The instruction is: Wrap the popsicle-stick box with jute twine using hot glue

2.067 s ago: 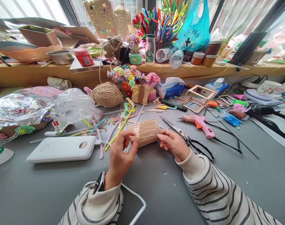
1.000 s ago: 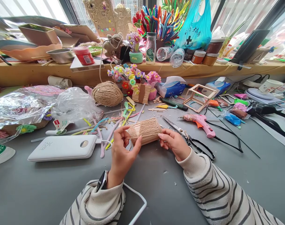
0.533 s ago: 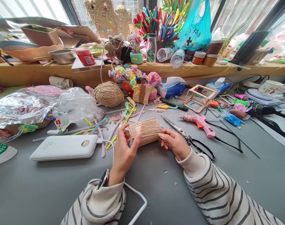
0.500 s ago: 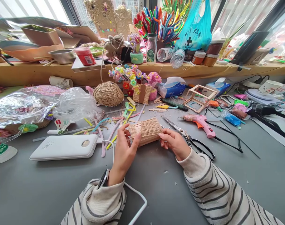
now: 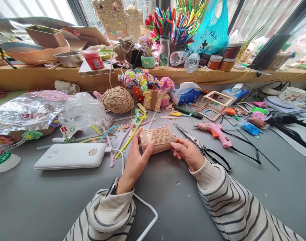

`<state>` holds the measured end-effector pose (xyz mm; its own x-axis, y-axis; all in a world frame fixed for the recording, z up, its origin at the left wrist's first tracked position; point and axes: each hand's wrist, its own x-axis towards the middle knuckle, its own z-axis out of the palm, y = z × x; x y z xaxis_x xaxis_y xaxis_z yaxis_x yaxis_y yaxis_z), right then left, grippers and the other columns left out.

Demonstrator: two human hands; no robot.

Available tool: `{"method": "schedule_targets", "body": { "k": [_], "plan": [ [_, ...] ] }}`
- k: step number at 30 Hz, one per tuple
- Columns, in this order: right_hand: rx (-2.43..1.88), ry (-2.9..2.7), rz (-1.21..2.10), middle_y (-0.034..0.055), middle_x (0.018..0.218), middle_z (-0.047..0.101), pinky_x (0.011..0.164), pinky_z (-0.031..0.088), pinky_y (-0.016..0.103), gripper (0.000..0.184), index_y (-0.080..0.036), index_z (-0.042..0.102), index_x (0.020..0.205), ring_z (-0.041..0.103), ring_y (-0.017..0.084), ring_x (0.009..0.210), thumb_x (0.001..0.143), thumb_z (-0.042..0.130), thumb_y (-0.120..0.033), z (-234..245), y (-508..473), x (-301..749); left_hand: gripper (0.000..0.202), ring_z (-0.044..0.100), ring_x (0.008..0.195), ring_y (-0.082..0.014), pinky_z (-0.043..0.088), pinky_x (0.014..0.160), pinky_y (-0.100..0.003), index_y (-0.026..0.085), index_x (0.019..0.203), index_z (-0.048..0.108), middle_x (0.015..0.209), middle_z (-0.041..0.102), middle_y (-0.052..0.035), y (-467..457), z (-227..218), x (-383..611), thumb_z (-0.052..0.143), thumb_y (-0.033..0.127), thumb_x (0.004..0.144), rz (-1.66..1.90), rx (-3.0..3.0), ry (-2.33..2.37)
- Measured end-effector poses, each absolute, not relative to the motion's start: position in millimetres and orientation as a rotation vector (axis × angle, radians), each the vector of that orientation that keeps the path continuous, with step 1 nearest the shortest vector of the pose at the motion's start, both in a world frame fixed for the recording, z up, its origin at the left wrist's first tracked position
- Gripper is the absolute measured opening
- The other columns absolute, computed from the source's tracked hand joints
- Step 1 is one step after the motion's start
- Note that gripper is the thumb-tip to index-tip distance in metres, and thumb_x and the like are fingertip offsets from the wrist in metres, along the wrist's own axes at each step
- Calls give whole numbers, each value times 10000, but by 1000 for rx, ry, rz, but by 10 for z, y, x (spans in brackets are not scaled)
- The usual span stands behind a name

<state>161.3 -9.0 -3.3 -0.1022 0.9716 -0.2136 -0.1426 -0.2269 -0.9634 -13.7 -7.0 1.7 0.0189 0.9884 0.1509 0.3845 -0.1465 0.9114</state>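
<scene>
A small wooden-stick box wrapped in jute twine [image 5: 163, 137] sits between my hands, just above or on the table. Twine covers its right part and far left end, and a strip of bare wood shows between. My left hand [image 5: 137, 160] grips the left end, thumb in front and fingers behind. At the lower right corner, my right hand [image 5: 188, 153] has thumb and forefinger pinched at the edge, other fingers curled. Whether a twine end lies in that pinch I cannot make out. Black-handled scissors [image 5: 210, 154] lie just behind the right hand.
A pink glue gun [image 5: 217, 132] with a black cord lies to the right, near a wooden stick frame [image 5: 214, 105]. A white power bank [image 5: 71, 156] with a cable is at the left. Behind are a twine ball [image 5: 117, 99], pipe cleaners [image 5: 132, 134] and a tissue pack [image 5: 186, 94].
My left fingers have shifted slightly on the box's left end, and more twine shows there. My right hand has hardly moved. The whole view has shifted a little.
</scene>
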Motion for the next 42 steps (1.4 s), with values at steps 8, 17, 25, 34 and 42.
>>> {"method": "schedule_targets", "body": {
  "k": [8,17,25,34,42],
  "plan": [
    [-1193,-1080,1484,-47,460,483,417,264,226,283,-165,572,729,389,76,425,608,630,-413,-40,-90,1616,611,395,1229,-241,300,1033,-419,209,1286,292,1324,394,-103,-85,1,-148,509,457,771,1123,1613,1401],
    [-1198,-1135,1356,-67,497,452,408,249,233,260,-176,568,706,363,61,428,600,647,-400,-35,-99,1582,603,426,1191,-223,334,1010,-396,204,1286,286,1301,415,-103,-91,-13,-146,505,441,777,1130,1579,1361],
    [-1212,-1131,1355,-73,521,452,402,254,225,281,-175,553,706,359,54,422,596,647,-416,-56,-94,1573,611,423,1184,-242,321,1005,-426,213,1286,289,1289,416,-104,-92,-18,-150,516,449,770,1134,1537,1337],
    [-1233,-1136,1340,-74,510,445,396,254,218,288,-171,558,716,364,53,417,601,633,-424,-57,-91,1553,608,442,1158,-239,334,991,-416,220,1278,292,1266,435,-96,-90,-35,-153,521,453,765,1129,1510,1325],
    [-1202,-1149,1303,-73,469,421,381,245,213,328,-172,555,693,349,54,401,604,642,-475,-82,-101,1532,582,426,1175,-242,317,1001,-427,227,1263,302,1279,425,-95,-88,-32,-152,511,455,770,1121,1510,1352]
  ]
}}
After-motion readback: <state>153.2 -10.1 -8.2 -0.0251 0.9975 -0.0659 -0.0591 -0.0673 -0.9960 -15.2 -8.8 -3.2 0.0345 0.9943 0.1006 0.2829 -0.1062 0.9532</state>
